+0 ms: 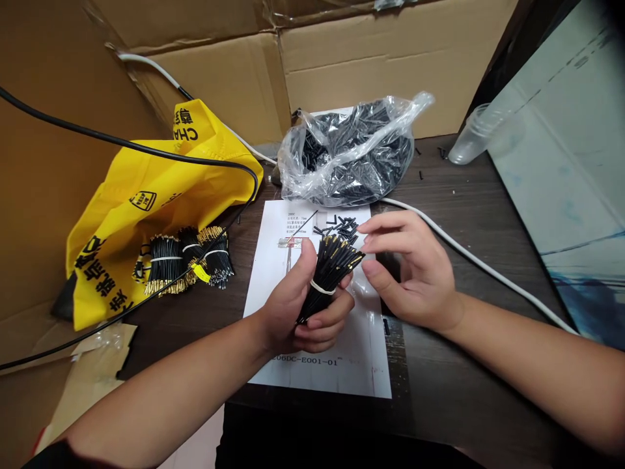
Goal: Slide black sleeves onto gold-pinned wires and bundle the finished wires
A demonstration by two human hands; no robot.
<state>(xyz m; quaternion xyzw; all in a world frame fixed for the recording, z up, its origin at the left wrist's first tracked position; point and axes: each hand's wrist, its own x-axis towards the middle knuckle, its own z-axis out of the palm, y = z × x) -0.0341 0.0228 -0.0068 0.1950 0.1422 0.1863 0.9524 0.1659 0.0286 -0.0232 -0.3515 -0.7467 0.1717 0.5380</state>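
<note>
My left hand (pixel 297 312) is wrapped round a bundle of thin black wires with gold tips (pixel 328 272), bound by a rubber band and pointing up to the right. My right hand (pixel 410 273) hovers just right of the gold tips, fingers curved and held together toward them; whether it pinches anything is unclear. Both hands are over a white printed sheet (pixel 361 352) on the dark table. A small pile of short black tube pieces (pixel 342 227) and one loose wire lie on the sheet just beyond the hands.
A clear plastic bag full of black tube pieces (pixel 349 153) sits behind the sheet. Several more banded wire bundles (pixel 188 259) rest on a yellow bag (pixel 141 202) at left. A black cable and a white cable (pixel 488 270) cross the table. Cardboard walls (pixel 390 52) stand behind; clear cups (pixel 471 133) lie far right.
</note>
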